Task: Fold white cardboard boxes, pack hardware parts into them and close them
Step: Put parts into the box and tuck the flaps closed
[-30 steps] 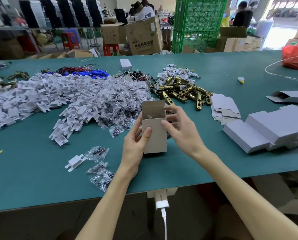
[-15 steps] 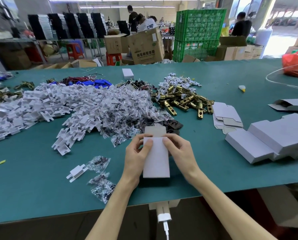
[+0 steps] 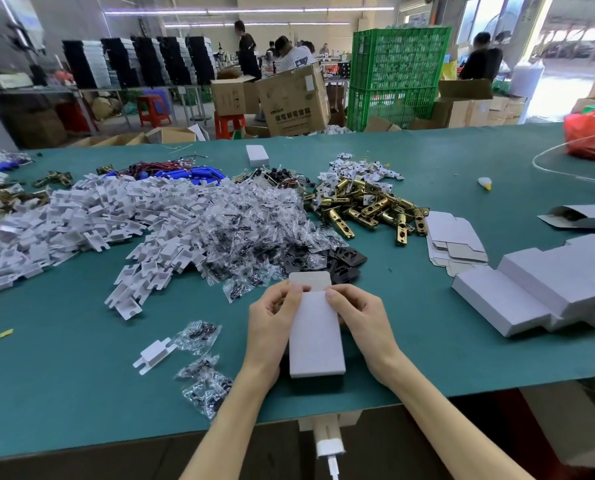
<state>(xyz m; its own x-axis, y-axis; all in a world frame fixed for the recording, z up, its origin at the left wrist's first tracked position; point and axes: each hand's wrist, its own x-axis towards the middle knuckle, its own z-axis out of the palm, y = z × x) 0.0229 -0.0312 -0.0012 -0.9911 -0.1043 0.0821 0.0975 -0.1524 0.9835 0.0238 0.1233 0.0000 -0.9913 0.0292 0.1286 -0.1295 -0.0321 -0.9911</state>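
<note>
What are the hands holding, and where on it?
The left hand and right hand grip the white box by its sides, near the flap.

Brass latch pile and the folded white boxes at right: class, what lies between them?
A small stack of flat, unfolded white box blanks lies between them, shown in the head view.
</note>
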